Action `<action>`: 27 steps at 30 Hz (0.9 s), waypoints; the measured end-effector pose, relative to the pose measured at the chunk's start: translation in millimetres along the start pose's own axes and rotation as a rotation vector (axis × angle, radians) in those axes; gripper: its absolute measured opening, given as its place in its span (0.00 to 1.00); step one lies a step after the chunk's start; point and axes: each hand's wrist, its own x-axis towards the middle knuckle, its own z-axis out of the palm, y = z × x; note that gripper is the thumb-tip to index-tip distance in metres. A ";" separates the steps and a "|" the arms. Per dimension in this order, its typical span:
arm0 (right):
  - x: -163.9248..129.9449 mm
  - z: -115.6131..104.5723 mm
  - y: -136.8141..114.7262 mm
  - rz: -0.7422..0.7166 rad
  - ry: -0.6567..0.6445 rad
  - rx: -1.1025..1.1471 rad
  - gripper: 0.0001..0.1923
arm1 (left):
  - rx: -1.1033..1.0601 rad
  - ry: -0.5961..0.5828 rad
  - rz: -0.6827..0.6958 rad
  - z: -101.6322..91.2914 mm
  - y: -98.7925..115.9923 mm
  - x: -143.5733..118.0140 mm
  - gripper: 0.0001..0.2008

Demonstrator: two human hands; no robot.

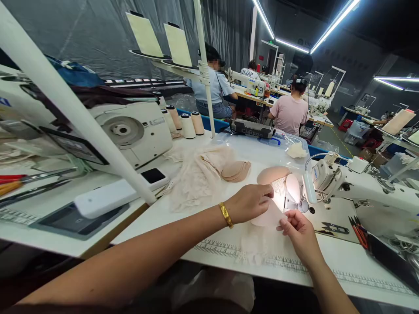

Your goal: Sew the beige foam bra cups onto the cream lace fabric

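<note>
The surface (183, 218) is white; its near edge carries a printed ruler strip. The sewing machine (356, 185) stands at its right end, needle end facing left, and serves as landmark. Left of the machine, well apart, lies a heap of lace fabric (196, 179) with a stack of beige cups (236, 171) touching its right edge. A bare strip of surface runs between heap and near edge. Thread cones (188, 125) stand far left and behind, near the far edge.

Just left of the needle, under the lamp glare, lies the pad (270, 216), a pale pink piece, flat on the surface. The left hand (250, 203) grips its upper edge, fingers pressed together on it. The right hand (299, 233) pinches its right edge between thumb and fingertips. Black snips (332, 227) lie below the machine, near the right hand.
</note>
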 end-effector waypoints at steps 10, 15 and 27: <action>-16.6 -19.7 -76.6 -0.426 -0.098 -0.769 0.08 | -0.416 -0.641 0.253 -20.5 11.1 49.7 0.11; -12.3 -20.3 -66.2 -0.848 0.283 -1.000 0.11 | -0.149 -0.118 0.351 -24.9 5.2 39.0 0.10; 36.5 -72.3 25.5 -0.806 -0.223 -1.051 0.17 | 0.470 -0.044 0.743 47.0 -5.1 25.3 0.10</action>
